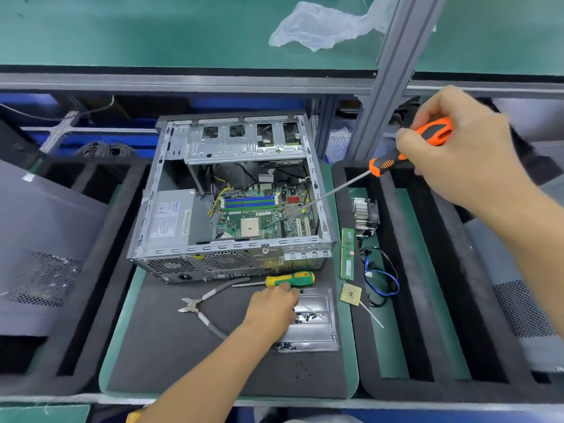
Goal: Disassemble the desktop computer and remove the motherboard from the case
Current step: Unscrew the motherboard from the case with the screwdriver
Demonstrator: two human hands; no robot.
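1. The right hand (467, 148) was raised at the right of the view, its fingers (409, 140) clamped round the orange-and-black handle of a long screwdriver (393, 163); the thin shaft slanted down to the left over the case wall, its tip reaching the motherboard (265, 215).
2. The left hand (271, 306) lay low in front of the case, fingers curled downward over a clear plastic tray (317, 322) strewn with small dark screws (308, 317). I could not tell whether those fingers pinched a screw or were merely resting there.
3. Just beyond that hand lay a green-and-yellow screwdriver (290, 279), and to its left a pair of side cutters (198, 306) with the handles spread.
4. All this sat on a dark mat (171, 346) over a green tabletop (122, 315), flanked by black foam racks (396, 300).
5. To the right of the case lay a memory stick (347, 254), a processor chip (351, 294), a blue-and-black cable (381, 276) and a finned cooler (364, 216).
6. The computer case (232, 203) stood open in the middle, side panel off, with the grey power supply (171, 215) at the left and a metal drive cage (244, 141) at the far end.
7. The green motherboard was inside, on the case floor, showing blue and white memory slots and a bare white processor socket.
8. A green shelf (152, 32) above held crumpled clear plastic (320, 25).
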